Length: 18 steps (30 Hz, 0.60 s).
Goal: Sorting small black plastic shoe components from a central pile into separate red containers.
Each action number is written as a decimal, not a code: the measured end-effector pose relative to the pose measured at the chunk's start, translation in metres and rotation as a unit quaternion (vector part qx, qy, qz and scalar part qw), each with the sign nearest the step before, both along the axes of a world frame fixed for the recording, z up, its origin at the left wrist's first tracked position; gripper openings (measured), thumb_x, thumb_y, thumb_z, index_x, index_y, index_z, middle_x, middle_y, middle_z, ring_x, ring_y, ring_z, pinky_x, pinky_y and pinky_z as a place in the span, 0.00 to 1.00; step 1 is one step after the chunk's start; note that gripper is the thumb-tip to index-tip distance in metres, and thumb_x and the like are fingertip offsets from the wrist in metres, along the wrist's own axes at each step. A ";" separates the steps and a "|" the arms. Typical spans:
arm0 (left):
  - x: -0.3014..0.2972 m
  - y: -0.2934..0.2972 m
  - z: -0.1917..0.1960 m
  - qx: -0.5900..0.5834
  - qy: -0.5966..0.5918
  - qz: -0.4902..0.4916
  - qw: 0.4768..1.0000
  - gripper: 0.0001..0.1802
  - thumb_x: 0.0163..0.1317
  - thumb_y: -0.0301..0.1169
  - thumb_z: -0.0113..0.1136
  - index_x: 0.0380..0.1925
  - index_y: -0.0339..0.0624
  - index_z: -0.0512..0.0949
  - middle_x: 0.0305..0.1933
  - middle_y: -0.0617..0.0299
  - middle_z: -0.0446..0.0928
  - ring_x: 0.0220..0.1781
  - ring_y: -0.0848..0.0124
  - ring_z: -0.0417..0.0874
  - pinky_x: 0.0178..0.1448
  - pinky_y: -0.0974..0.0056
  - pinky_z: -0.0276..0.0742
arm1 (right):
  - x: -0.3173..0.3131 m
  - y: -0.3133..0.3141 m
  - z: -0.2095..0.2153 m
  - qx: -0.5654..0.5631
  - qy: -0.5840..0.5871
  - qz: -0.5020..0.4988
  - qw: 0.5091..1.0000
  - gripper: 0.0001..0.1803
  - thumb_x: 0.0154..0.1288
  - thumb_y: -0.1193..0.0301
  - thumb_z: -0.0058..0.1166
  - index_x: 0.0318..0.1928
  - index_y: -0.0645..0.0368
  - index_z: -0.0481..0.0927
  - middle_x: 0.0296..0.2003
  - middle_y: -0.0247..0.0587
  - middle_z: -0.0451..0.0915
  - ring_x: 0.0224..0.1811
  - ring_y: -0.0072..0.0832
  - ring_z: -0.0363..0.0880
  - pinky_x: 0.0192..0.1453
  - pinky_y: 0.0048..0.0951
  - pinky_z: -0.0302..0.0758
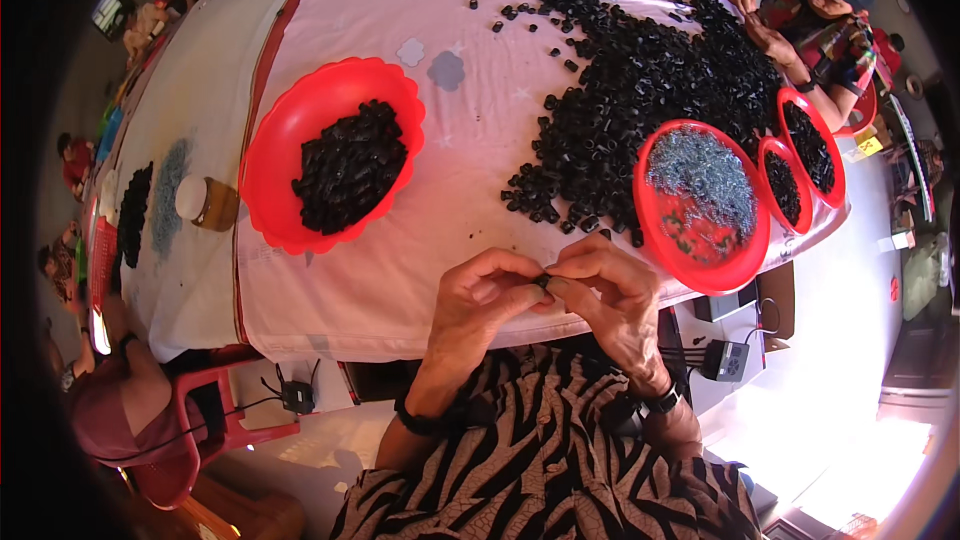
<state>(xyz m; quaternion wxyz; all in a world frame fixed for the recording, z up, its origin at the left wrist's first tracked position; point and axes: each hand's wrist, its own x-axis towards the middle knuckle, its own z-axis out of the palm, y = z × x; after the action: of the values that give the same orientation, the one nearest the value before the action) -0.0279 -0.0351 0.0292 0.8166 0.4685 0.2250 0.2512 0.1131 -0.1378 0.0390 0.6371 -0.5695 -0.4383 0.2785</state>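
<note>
My left hand [478,305] and my right hand [615,298] meet above the table's near edge, thumbs and fingertips pinched together. Between them is a small dark part [543,281], mostly covered by the fingers; its exact kind cannot be made out. Just beyond my right hand spreads a big heap of short black tube-like plastic pieces [640,90]. To the right of that hand, a red basin [652,240] holds many small silvery metal pieces. Farther left, a scalloped red bowl [275,160] contains a mound of black pieces [350,165].
Two smaller red bowls [775,143] with black pieces stand at the right table edge. A jar with a pale lid [192,198] stands at the left. Another person [820,30] works at the far right; a person on a red chair [180,440] sits at the left.
</note>
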 end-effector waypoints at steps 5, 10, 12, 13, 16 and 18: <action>-0.012 0.000 -0.007 -0.014 0.015 0.019 1.000 0.09 0.59 0.15 0.60 0.41 0.30 0.78 0.40 0.54 0.81 0.41 0.69 0.84 0.48 0.66 0.82 | -0.014 0.010 -0.003 -0.002 0.112 0.027 0.993 0.06 0.62 0.84 0.60 0.40 0.70 0.81 0.35 0.41 0.79 0.35 0.26 0.85 0.39 0.22 0.83; -0.019 0.007 -0.016 -0.005 -0.005 0.062 0.998 0.11 0.61 0.17 0.57 0.44 0.30 0.77 0.43 0.53 0.81 0.41 0.69 0.83 0.49 0.67 0.80 | -0.022 0.020 -0.016 0.040 0.082 -0.007 0.996 0.03 0.59 0.82 0.60 0.35 0.68 0.81 0.31 0.42 0.79 0.30 0.26 0.82 0.31 0.25 0.78; -0.019 0.011 -0.018 -0.002 0.000 0.047 0.999 0.11 0.61 0.17 0.57 0.45 0.31 0.77 0.44 0.53 0.80 0.43 0.69 0.83 0.50 0.66 0.80 | -0.022 0.022 -0.021 0.053 0.070 -0.026 0.996 0.04 0.55 0.82 0.60 0.33 0.68 0.81 0.30 0.45 0.79 0.28 0.32 0.81 0.31 0.30 0.77; -0.020 0.012 -0.019 0.000 0.001 0.049 0.999 0.12 0.61 0.17 0.56 0.45 0.31 0.76 0.45 0.53 0.80 0.45 0.68 0.82 0.52 0.66 0.79 | -0.020 0.021 -0.026 0.066 0.042 -0.011 0.997 0.05 0.59 0.83 0.60 0.38 0.70 0.81 0.34 0.43 0.79 0.33 0.27 0.83 0.33 0.25 0.79; -0.017 0.013 -0.022 0.007 0.008 0.020 1.000 0.12 0.62 0.18 0.56 0.46 0.31 0.76 0.45 0.54 0.79 0.48 0.68 0.80 0.54 0.65 0.78 | -0.013 0.015 -0.029 0.118 -0.011 -0.062 0.991 0.06 0.58 0.83 0.59 0.37 0.70 0.80 0.32 0.46 0.78 0.29 0.31 0.82 0.31 0.29 0.79; -0.014 0.011 -0.019 0.030 0.022 0.014 0.999 0.12 0.62 0.18 0.55 0.46 0.30 0.75 0.45 0.54 0.77 0.49 0.67 0.80 0.57 0.63 0.76 | -0.011 0.008 -0.027 0.110 0.052 -0.032 0.992 0.05 0.57 0.84 0.57 0.35 0.70 0.79 0.32 0.49 0.77 0.30 0.36 0.83 0.31 0.31 0.78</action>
<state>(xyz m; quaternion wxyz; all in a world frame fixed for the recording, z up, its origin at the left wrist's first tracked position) -0.0415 -0.0241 0.0103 0.7934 0.4953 0.2411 0.2589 0.1026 -0.1297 0.0121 0.7265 -0.4946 -0.4138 0.2373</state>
